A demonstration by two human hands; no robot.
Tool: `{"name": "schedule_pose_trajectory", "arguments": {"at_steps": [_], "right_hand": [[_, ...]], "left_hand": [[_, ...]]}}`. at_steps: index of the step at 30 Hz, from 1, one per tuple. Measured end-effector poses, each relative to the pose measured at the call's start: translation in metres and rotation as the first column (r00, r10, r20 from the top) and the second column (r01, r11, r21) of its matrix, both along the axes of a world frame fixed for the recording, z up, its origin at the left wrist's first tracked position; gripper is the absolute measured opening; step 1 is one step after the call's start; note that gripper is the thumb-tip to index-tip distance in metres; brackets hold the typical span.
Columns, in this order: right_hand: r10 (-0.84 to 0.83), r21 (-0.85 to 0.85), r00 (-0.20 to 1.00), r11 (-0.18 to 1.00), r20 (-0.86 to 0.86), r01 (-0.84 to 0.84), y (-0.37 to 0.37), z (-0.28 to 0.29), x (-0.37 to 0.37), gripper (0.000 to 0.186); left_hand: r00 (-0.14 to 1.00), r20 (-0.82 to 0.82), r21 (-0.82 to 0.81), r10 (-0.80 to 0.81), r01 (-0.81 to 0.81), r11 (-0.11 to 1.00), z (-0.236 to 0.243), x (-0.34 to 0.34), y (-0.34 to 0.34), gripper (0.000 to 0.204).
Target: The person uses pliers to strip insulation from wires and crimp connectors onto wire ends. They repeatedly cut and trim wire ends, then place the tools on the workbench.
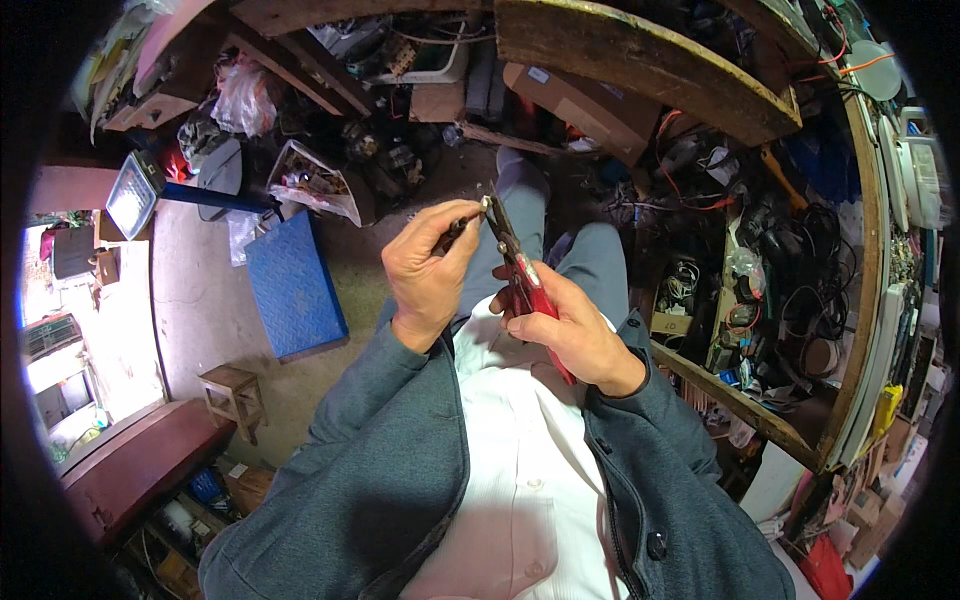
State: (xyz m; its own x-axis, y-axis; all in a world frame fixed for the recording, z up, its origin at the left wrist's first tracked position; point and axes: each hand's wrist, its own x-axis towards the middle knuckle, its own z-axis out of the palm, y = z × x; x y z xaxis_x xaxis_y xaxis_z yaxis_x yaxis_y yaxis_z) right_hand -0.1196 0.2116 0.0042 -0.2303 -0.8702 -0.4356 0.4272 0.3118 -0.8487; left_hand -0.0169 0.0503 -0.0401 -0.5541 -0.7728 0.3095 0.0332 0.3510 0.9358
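Observation:
My right hand [580,335] is wrapped round a pair of pliers with red handles [535,295], its dark jaws [500,222] pointing away from me. Close beside those jaws, my left hand [432,262] is closed, thumb and forefinger pinched at a small silvery piece [486,203]. The piece sits at the jaw tips; whether they grip it, I cannot tell. A short dark rod-like thing [457,229] also shows between the fingers of my left hand, its far end hidden. Both hands are held in front of my chest, above my legs.
On the floor to the left stand a blue platform scale [293,285] and a small wooden stool [233,393]. Beyond them lies an open box of odds and ends [312,190]. A wooden beam [640,65] crosses ahead. Shelves with tangled cables [800,270] line the right.

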Motion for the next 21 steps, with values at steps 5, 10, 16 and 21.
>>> {"name": "schedule_pose_trajectory", "arguments": {"at_steps": [5,10,16,21], "right_hand": [[0.128,0.059,0.992,0.990,0.005,-0.129,0.000,0.011,-0.008,0.060],[0.156,0.048,0.986,0.987,-0.051,-0.154,0.001,0.015,-0.008,0.060],[0.195,0.124,0.923,0.979,-0.332,-0.162,0.003,0.007,-0.004,0.046],[0.157,0.106,0.822,0.987,-0.548,-0.117,-0.001,0.002,-0.002,0.042]], "left_hand": [[0.998,0.062,-0.110,0.004,0.003,0.994,0.005,0.001,-0.001,0.021],[0.994,0.108,-0.137,-0.011,0.026,0.990,0.014,0.002,0.001,0.019],[0.996,0.089,-0.039,0.000,0.003,0.999,0.008,0.000,0.003,0.018],[0.996,0.071,0.127,0.047,-0.056,0.990,0.002,-0.001,0.007,0.018]]}}
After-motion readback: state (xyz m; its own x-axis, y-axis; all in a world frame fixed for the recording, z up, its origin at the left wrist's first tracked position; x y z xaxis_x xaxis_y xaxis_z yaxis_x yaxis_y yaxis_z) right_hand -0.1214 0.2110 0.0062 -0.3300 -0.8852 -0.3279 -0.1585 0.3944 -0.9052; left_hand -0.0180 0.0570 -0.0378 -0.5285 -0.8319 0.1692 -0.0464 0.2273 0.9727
